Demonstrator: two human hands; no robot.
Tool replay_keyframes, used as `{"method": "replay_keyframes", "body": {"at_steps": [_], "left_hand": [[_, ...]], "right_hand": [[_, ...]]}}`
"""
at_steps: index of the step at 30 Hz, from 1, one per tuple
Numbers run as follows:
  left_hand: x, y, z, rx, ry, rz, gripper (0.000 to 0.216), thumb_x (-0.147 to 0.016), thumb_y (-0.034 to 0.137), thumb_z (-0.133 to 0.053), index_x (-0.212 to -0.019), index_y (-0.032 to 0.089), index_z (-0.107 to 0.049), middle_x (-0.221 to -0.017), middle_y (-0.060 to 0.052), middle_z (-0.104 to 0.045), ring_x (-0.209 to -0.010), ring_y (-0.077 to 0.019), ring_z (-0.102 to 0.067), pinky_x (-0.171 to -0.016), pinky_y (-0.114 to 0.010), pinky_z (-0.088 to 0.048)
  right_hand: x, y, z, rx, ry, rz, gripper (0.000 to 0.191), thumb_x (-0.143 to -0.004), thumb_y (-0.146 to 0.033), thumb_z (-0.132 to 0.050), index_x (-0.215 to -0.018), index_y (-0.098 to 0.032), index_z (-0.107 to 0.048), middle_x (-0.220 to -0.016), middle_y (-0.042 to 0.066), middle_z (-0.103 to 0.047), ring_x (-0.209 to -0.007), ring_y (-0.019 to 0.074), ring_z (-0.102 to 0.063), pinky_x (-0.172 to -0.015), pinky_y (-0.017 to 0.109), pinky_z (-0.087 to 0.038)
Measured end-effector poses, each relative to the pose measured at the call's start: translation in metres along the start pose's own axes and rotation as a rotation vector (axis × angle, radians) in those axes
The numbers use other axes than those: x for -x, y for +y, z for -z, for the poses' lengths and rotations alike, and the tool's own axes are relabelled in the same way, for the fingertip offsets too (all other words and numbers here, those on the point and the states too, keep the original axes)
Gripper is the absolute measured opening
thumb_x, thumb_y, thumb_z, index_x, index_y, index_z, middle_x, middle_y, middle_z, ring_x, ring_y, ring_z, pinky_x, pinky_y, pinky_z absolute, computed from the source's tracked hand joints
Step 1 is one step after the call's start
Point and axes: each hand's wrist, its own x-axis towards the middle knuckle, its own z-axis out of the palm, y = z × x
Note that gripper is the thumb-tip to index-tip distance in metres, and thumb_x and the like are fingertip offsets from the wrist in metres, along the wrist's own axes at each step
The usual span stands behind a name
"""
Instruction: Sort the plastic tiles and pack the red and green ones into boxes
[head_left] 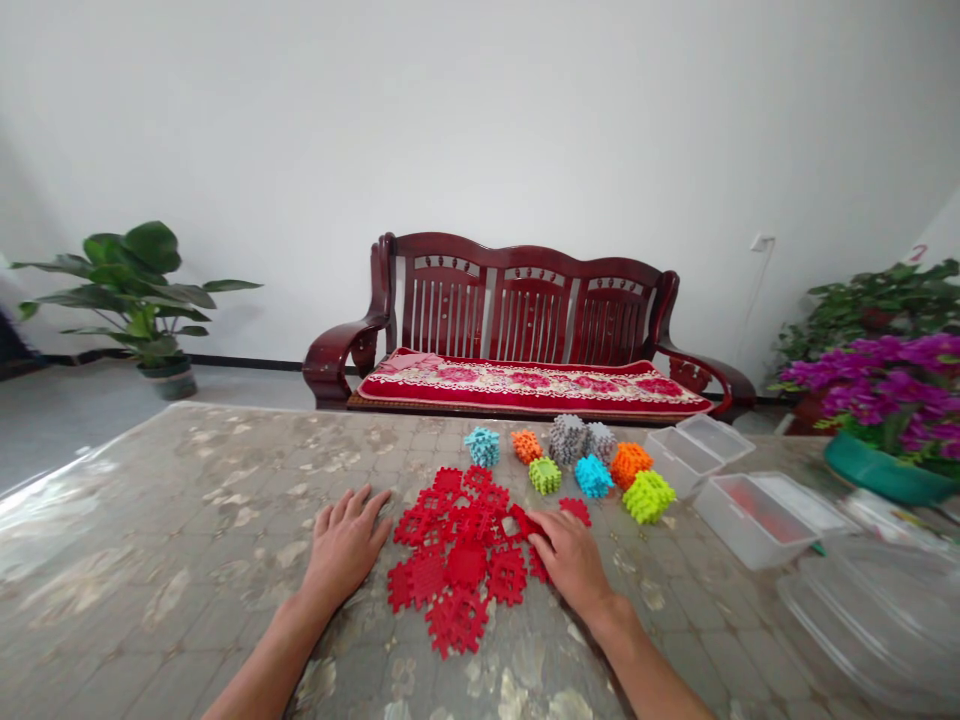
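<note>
Many red notched tiles (466, 563) lie in a loose, overlapping heap mid-worktop (225, 560), between the hands. Heap's long axis runs roughly front to back, near end toward the wearer, far end toward the wooden bench (450, 300). Single tiles are squarish, no clear long axis, edges turned at mixed angles. Left hand (346, 545): palm down, fingers spread, nothing held, just left of heap. Right hand (568, 555): fingers half curled over tiles at heap's right edge; touching, can't tell if gripping. One stray red tile (575, 511) just past it. Eight coloured notched cubes (649, 497) behind, mostly right. Clear plastic boxes (750, 545) further right.
</note>
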Motion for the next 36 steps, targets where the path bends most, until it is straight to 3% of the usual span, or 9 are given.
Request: {"method": "replay_keyframes", "body": {"at_steps": [2, 6, 11, 18, 26, 36], "left_hand": [[0.000, 0.000, 0.000, 0.000, 0.004, 0.005, 0.045, -0.094, 0.034, -0.041, -0.135, 0.028, -0.057, -0.145, -0.008, -0.053, -0.137, -0.0308, -0.042, -0.112, -0.049, -0.029], [0.000, -0.001, -0.001, -0.002, 0.003, 0.005, 0.045, -0.094, 0.035, -0.040, -0.136, 0.027, -0.057, -0.146, -0.008, -0.052, -0.137, -0.0307, -0.041, -0.113, -0.048, -0.028], [-0.001, 0.000, 0.000, -0.017, -0.008, 0.010, 0.045, -0.095, 0.035, -0.040, -0.136, 0.028, -0.057, -0.145, -0.007, -0.053, -0.137, -0.0303, -0.041, -0.113, -0.048, -0.028], [0.000, 0.000, 0.000, -0.037, -0.014, 0.005, 0.046, -0.095, 0.034, -0.038, -0.137, 0.028, -0.055, -0.146, -0.008, -0.052, -0.137, -0.0304, -0.042, -0.113, -0.048, -0.028], [-0.001, -0.001, 0.000, -0.047, -0.011, 0.005, 0.045, -0.095, 0.035, -0.039, -0.136, 0.028, -0.056, -0.145, -0.007, -0.053, -0.137, -0.0295, -0.042, -0.112, -0.047, -0.028], [-0.001, -0.002, -0.003, 0.029, 0.024, 0.005, 0.045, -0.094, 0.034, -0.040, -0.134, 0.028, -0.058, -0.143, -0.010, -0.054, -0.135, -0.0304, -0.042, -0.112, -0.049, -0.028]], "right_hand": [[0.003, 0.005, -0.002, 0.006, 0.035, -0.021, 0.031, -0.091, -0.022, -0.052, -0.117, -0.025, -0.068, -0.110, 0.005, -0.073, -0.101, 0.0218, -0.066, -0.094, 0.037, -0.048], [0.003, 0.022, -0.002, -0.087, 0.160, -0.223, 0.036, -0.094, -0.029, -0.042, -0.117, -0.023, -0.068, -0.111, 0.007, -0.074, -0.100, 0.0213, -0.068, -0.090, 0.035, -0.052], [-0.005, 0.056, 0.007, -0.205, 0.281, -0.378, 0.045, -0.091, -0.041, -0.039, -0.116, -0.017, -0.069, -0.114, 0.012, -0.072, -0.104, 0.0249, -0.068, -0.091, 0.040, -0.052], [-0.005, 0.081, 0.014, -0.071, 0.225, -0.322, 0.041, -0.090, -0.033, -0.040, -0.111, -0.016, -0.071, -0.111, 0.013, -0.072, -0.105, 0.0243, -0.066, -0.095, 0.040, -0.049], [-0.001, 0.071, 0.020, 0.073, 0.125, -0.289, 0.042, -0.082, -0.032, -0.061, -0.123, -0.021, -0.066, -0.115, 0.008, -0.071, -0.106, 0.0261, -0.063, -0.095, 0.040, -0.047], [0.000, 0.059, 0.021, 0.067, 0.155, -0.196, 0.030, -0.086, -0.019, -0.051, -0.106, -0.023, -0.073, -0.108, 0.007, -0.073, -0.102, 0.0237, -0.063, -0.094, 0.040, -0.047]]}}
